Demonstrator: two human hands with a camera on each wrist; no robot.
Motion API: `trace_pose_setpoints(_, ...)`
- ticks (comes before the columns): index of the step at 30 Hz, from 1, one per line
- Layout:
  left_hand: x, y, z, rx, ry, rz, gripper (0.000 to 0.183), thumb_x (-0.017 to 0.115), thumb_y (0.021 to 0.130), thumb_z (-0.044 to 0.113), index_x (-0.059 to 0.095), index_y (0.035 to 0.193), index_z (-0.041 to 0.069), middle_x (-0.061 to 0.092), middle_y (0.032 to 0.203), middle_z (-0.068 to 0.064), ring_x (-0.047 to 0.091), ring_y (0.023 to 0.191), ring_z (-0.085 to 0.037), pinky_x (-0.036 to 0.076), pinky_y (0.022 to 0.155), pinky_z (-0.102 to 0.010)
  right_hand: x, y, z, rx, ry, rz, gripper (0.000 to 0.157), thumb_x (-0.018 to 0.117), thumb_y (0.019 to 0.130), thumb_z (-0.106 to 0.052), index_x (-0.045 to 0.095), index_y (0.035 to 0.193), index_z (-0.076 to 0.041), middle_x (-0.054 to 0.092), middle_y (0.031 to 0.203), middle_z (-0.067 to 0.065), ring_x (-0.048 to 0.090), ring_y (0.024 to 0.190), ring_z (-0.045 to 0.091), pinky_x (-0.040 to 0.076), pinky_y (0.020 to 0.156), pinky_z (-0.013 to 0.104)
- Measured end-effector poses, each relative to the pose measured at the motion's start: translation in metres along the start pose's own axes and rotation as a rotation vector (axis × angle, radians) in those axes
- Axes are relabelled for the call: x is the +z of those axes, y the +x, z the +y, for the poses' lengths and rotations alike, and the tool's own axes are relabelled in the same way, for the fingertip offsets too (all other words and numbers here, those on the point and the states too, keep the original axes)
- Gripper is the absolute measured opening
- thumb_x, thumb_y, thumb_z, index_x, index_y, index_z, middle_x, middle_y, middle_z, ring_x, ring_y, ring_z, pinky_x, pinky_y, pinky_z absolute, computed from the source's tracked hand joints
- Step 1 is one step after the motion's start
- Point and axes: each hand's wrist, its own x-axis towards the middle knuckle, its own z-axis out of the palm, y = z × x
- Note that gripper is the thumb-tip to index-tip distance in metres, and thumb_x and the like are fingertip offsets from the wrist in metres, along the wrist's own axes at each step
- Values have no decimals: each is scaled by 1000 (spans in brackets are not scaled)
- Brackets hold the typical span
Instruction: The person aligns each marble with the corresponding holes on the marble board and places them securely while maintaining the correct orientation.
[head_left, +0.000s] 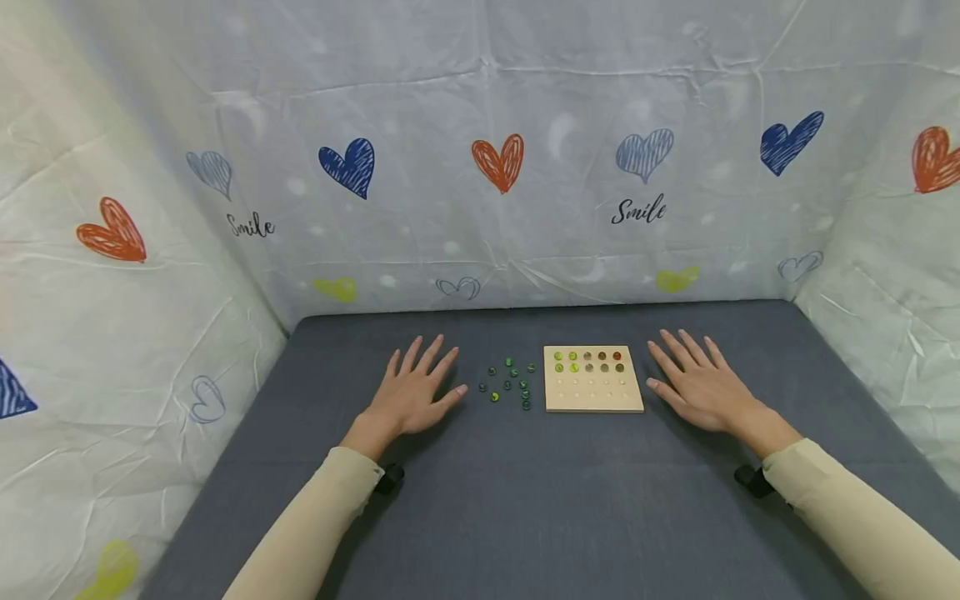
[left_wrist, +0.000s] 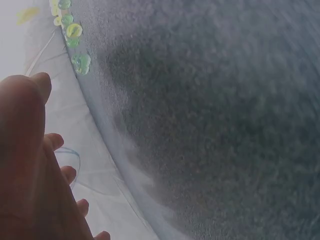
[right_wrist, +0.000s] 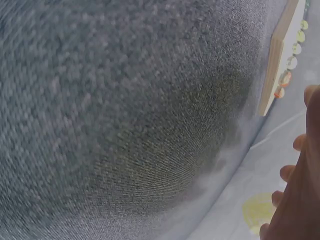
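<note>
My left hand (head_left: 408, 398) is spread palm down with straight fingers, just left of a loose group of small green glass marbles (head_left: 507, 385). To the right of the marbles lies a pale wooden board (head_left: 592, 400) with rows of hollows. Its two far rows hold several marbles in yellow-green, clear and reddish brown; the nearer rows show bare hollows. My right hand (head_left: 701, 387), fingers also spread and straight, is beside the board's right edge without touching it. Neither hand holds anything. The left wrist view shows some marbles (left_wrist: 81, 63) past the thumb; the right wrist view shows the board's edge (right_wrist: 274, 70).
A dark grey cloth covers the table (head_left: 525, 508). White curtains (head_left: 420, 233) printed with hearts and "Smile" stand at the back and both sides. Black wrist straps show at the left cuff (head_left: 356, 471) and the right cuff (head_left: 798, 467).
</note>
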Motion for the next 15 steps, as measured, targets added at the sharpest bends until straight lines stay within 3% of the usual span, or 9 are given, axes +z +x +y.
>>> trace_pose_setpoints(15, 7, 4, 9, 25, -77, -3, 74, 42, 105, 60, 26, 164, 18, 17, 170, -14, 16, 153, -45, 18, 117, -69, 2, 0, -4, -25, 73, 5, 68, 41, 110, -46, 26, 161, -3, 17, 167, 25, 13, 153, 49, 6, 120, 66)
